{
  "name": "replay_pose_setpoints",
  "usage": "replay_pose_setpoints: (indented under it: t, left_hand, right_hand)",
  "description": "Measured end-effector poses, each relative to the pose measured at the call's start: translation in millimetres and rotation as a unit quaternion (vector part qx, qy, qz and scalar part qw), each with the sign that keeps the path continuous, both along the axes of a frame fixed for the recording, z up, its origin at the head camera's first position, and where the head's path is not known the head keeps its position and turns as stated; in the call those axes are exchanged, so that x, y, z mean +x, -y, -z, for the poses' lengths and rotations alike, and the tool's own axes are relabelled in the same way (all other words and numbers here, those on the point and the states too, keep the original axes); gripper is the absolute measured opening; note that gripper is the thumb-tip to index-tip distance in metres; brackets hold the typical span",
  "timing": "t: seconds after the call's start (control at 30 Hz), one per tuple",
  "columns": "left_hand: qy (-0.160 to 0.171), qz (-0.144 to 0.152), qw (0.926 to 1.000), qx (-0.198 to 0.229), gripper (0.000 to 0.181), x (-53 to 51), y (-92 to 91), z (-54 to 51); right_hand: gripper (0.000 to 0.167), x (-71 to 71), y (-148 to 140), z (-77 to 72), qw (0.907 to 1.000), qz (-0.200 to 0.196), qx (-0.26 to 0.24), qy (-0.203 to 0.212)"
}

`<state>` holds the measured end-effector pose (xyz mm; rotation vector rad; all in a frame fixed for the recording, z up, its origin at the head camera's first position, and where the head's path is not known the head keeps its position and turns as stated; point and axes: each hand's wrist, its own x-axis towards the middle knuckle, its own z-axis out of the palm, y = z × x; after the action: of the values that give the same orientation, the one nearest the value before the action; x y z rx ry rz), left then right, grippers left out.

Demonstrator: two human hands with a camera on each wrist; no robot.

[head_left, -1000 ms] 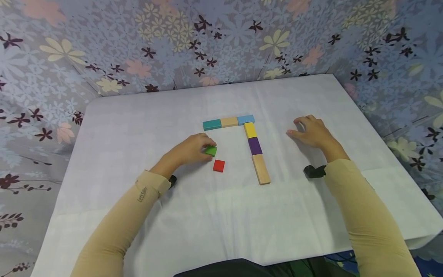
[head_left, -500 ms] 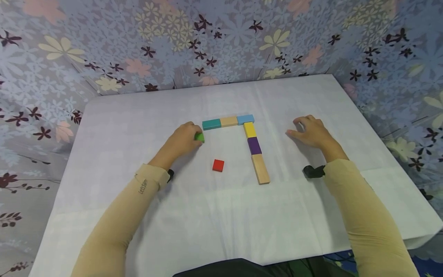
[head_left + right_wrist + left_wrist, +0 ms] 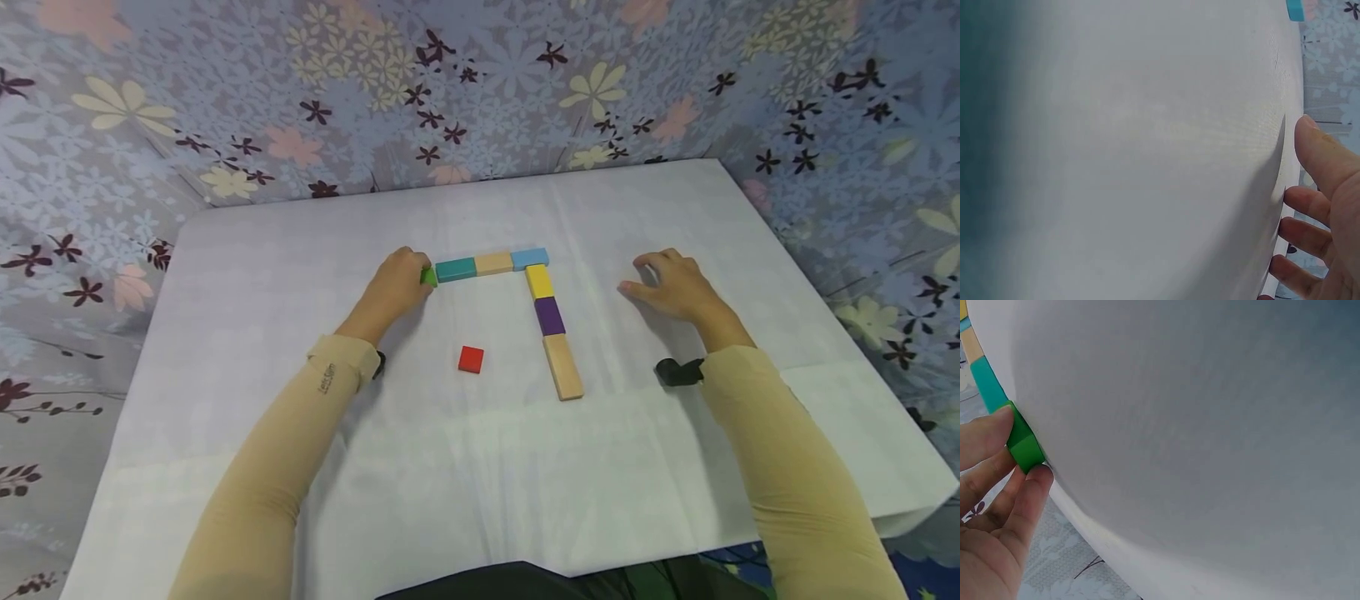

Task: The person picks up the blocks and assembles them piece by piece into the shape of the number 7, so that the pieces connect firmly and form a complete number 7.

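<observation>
My left hand (image 3: 397, 283) pinches a green block (image 3: 1025, 445) between thumb and fingers, at the left end of a row of blocks. The green block's end meets the teal block (image 3: 456, 269); a natural wood block (image 3: 493, 263) and a light blue block (image 3: 530, 258) continue that row. From the blue one, a yellow block (image 3: 539, 282), a purple block (image 3: 550, 317) and a longer natural wood block (image 3: 563, 367) run toward me. A red block (image 3: 471, 359) lies alone inside the angle. My right hand (image 3: 670, 283) rests on the table with loosely bent fingers, holding nothing.
A white cloth covers the table (image 3: 420, 483). Flowered fabric (image 3: 480, 92) hangs behind and beside it. Black wrist camera parts show below each hand, the right one (image 3: 678, 372) plainly. Dark clothing (image 3: 517, 583) is at the near edge.
My left hand has carried the green block from beside the red block, away from me and leftward, to the teal block's left end. The right hand has stayed put.
</observation>
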<state>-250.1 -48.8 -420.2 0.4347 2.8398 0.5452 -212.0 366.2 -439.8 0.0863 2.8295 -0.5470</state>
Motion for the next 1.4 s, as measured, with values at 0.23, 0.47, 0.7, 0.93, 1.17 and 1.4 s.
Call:
replay_pose_setpoints:
  t: [0.23,0.47,0.7,0.93,1.17,1.4]
  left_hand:
    - [0.007,-0.002,1.0,-0.004,0.037,-4.7,-2.1,0.7]
    - [-0.001,-0.003,1.0,-0.007,0.036,-5.8,-5.1,2.9]
    - [-0.015,-0.01,0.9998,0.01,0.048,0.3,-3.1,-1.7]
    - [0.036,0.09,0.9935,0.061,0.046,42.2,-10.4,-18.4]
    - [0.06,0.175,0.9828,-0.001,0.047,79.2,-30.1,-21.1]
    - [0.036,0.206,0.9758,-0.065,0.042,89.8,-39.4,-16.9]
  right_hand:
    - [0.076,-0.4,0.1,-0.6,1.0,0.001,0.004,0.001]
    - [0.076,0.8,0.1,-0.5,1.0,-0.005,0.003,0.005]
    - [0.075,0.8,0.0,-0.6,1.0,-0.002,0.003,0.002]
    - [0.081,1.3,-2.8,-4.1,0.9991,0.013,-0.04,-0.005]
    - [0.078,1.7,0.0,-5.7,0.9974,0.026,-0.064,-0.021]
    - [0.077,3.7,10.7,-9.1,0.9967,0.015,-0.078,-0.017]
